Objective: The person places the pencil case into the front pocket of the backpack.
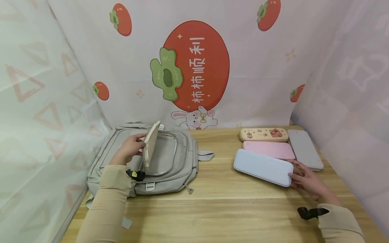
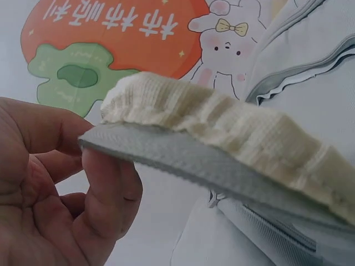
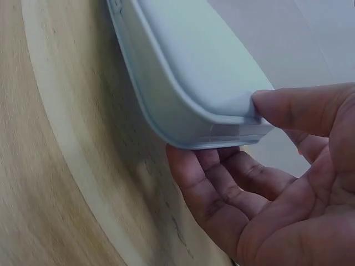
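Observation:
A grey backpack (image 1: 106, 152) lies on the left of the table. My left hand (image 1: 130, 146) pinches the raised edge of its front pocket flap (image 1: 151, 145), holding it up over the pocket. In the left wrist view the thumb and fingers of the left hand (image 2: 66, 183) grip the grey flap edge (image 2: 161, 152), beside a gathered cream lining (image 2: 222, 119). On the right, my right hand (image 1: 310, 182) holds a light blue pencil case (image 1: 262, 167) by its right end. The right wrist view shows the thumb on top and the fingers beneath, with the case tilted above the table.
Behind the blue case lie a cream pencil case with cartoon prints (image 1: 263, 135), a pink case (image 1: 268, 150) and a pale grey case (image 1: 305, 149). A strap (image 1: 206, 155) sticks out from the backpack over the wooden table (image 1: 212, 216). Printed cloth walls (image 1: 249, 101) enclose the table.

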A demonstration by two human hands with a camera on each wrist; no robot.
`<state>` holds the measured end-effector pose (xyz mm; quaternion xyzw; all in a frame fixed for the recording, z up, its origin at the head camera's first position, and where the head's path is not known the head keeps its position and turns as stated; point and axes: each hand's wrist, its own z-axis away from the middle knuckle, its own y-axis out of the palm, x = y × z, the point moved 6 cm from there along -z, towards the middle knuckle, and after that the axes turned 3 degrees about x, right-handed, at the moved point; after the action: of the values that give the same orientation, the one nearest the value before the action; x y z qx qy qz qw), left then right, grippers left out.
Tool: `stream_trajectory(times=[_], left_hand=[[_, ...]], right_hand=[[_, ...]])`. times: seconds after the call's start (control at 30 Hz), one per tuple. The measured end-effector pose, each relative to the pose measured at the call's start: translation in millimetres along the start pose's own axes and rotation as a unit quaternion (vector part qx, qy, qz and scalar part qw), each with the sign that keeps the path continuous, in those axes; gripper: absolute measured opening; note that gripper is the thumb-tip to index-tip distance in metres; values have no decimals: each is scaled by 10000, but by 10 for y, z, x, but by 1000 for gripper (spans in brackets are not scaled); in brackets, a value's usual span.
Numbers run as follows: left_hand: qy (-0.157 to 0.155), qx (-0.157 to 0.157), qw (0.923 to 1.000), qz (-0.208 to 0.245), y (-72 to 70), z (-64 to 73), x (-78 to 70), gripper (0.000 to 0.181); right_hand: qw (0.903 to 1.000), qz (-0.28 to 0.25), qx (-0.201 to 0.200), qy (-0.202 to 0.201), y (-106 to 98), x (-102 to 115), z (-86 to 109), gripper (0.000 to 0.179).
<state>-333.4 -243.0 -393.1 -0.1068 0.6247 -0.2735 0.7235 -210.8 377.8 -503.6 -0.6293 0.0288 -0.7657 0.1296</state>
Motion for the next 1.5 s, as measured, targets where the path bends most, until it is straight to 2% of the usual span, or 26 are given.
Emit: stream_trajectory(times=[0.1, 0.23, 0.33, 0.43, 0.7, 0.87, 1.07, 1.27, 1.5], left_hand=[[42, -15, 9999, 124, -51, 20, 13, 63], [46, -29, 9996, 268, -109, 45, 44, 63], [13, -96, 9992, 383, -148, 65, 72, 63], [6, -149, 9988, 468, -177, 90, 89, 62], [55, -182, 9974, 701, -224, 149, 156, 61], [38, -218, 9964, 817, -250, 167, 213, 61], [-3, -268, 9939, 1072, -290, 201, 285, 60], [-41, -385, 9891, 1422, -371, 246, 375, 59], [-19, -470, 9855, 1632, -402, 260, 372, 59]], right_hand=[[9978, -578, 226, -252, 37, 44, -19, 45], [9828, -1600, 645, -654, 96, 130, -68, 48], [9746, -1930, 799, -809, 139, 186, -119, 49], [9755, -1914, 756, -783, 180, 222, -162, 48], [9858, -1506, 568, -486, 294, 297, -264, 47], [9848, -1519, 672, -517, 381, 345, -330, 49], [9795, -1788, 725, -580, 491, 358, -389, 50], [9812, -1724, 672, -558, 566, 383, -426, 50], [9791, -1688, 941, -639, 686, 481, -509, 52]])
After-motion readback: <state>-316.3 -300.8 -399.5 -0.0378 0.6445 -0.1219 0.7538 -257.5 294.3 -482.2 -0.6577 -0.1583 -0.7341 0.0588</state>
